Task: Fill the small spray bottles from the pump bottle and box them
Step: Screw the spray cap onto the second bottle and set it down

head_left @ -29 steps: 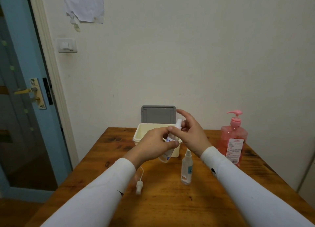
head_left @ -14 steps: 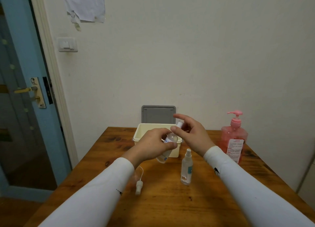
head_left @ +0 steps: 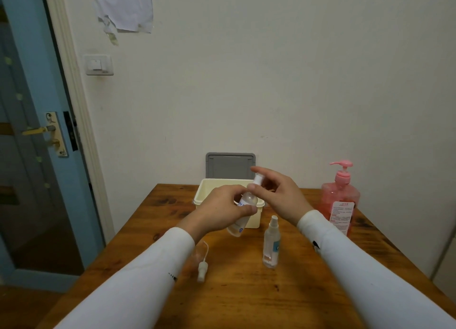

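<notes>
— So, what does the held spray bottle (head_left: 243, 213) look like from the head camera?

— Clear plastic, with a white label in blue print and a white spray head (head_left: 257, 180). It hangs above the wooden table (head_left: 237, 294), in front of the cream box (head_left: 254, 221).

— And the hands?

— The left hand (head_left: 222, 211) wraps its curled fingers round the body. The right hand (head_left: 278, 196) pinches the spray head between thumb and forefinger, its other fingers loosely spread. Both white-sleeved forearms reach in from the lower edge.

— Which way does it point?

— Its long axis tilts: nozzle up and toward the right, base down and toward the left.

— Anything else?

— A second small spray bottle (head_left: 271, 243) stands upright near the box. A loose spray head with its dip tube (head_left: 202, 267) lies on the table. The pink pump bottle (head_left: 340, 199) stands at the right, and the box's grey lid (head_left: 230, 165) stands up behind it.
</notes>
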A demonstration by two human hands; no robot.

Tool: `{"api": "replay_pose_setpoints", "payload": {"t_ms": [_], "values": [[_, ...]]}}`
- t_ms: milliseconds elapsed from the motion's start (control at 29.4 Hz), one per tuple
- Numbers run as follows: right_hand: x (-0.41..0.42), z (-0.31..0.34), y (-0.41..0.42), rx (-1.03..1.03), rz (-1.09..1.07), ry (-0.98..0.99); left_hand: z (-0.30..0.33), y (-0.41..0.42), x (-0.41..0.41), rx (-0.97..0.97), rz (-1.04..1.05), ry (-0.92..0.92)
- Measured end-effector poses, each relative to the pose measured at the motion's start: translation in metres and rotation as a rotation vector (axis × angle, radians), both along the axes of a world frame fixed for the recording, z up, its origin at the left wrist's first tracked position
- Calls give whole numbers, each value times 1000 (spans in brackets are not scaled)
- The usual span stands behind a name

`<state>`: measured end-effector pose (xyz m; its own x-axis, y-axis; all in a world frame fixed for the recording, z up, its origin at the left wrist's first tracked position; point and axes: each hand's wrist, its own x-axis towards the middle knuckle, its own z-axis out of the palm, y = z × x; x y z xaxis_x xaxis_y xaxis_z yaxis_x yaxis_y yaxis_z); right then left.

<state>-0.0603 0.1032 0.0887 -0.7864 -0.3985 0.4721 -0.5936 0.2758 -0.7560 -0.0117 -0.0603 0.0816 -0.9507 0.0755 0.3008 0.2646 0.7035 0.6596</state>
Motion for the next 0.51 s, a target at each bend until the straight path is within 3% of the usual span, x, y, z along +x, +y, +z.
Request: {"api": "replay_pose_setpoints", "payload": {"t_ms": [306,510], "values": [[0,-4,0,-77,74,-72,0,-2,-1,-3,9,3],[1,-5,-7,-46,-25,14,0,1,0,15,-18,5]]}}
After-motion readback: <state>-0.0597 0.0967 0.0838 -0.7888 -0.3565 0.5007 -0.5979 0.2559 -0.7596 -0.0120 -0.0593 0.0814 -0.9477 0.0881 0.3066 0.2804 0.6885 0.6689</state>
